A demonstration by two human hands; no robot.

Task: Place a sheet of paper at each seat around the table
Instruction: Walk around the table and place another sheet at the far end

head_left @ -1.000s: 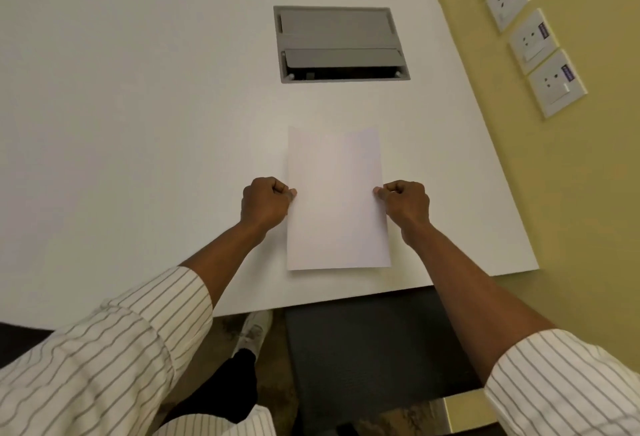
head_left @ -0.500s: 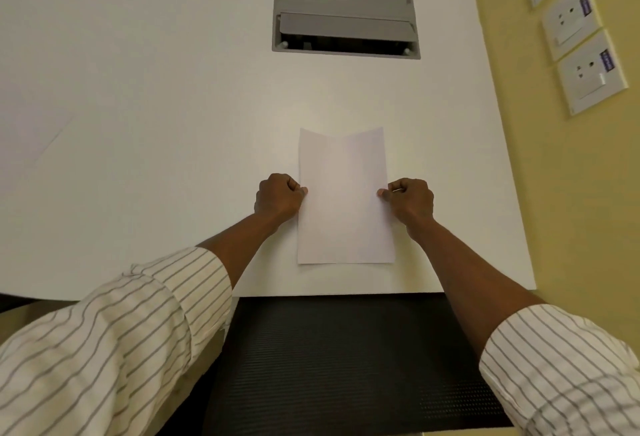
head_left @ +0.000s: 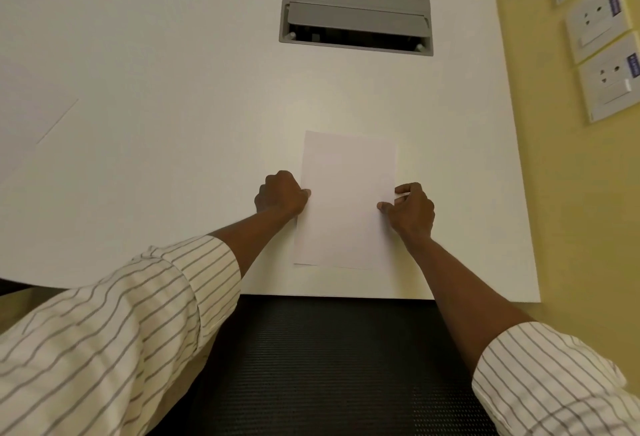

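A white sheet of paper [head_left: 346, 200] lies flat on the white table [head_left: 173, 72], close to the near edge, its long side pointing away from me. My left hand [head_left: 280, 195] is curled at the sheet's left edge and pinches it. My right hand [head_left: 412, 212] grips the right edge, thumb on top of the paper and fingers loosening. A second white sheet [head_left: 24, 124] lies at the far left of the table, partly cut off by the frame.
A grey cable box [head_left: 356, 6] with a half-open flap is set into the table beyond the sheet. A black mesh chair seat [head_left: 329, 366] sits under the near edge. The yellow wall [head_left: 571, 210] with several power sockets [head_left: 609, 85] runs along the table's right side.
The view has shifted so the chair sits squarely below the sheet. The sheet now lies flatter and slightly farther in. My right thumb has spread onto the paper.
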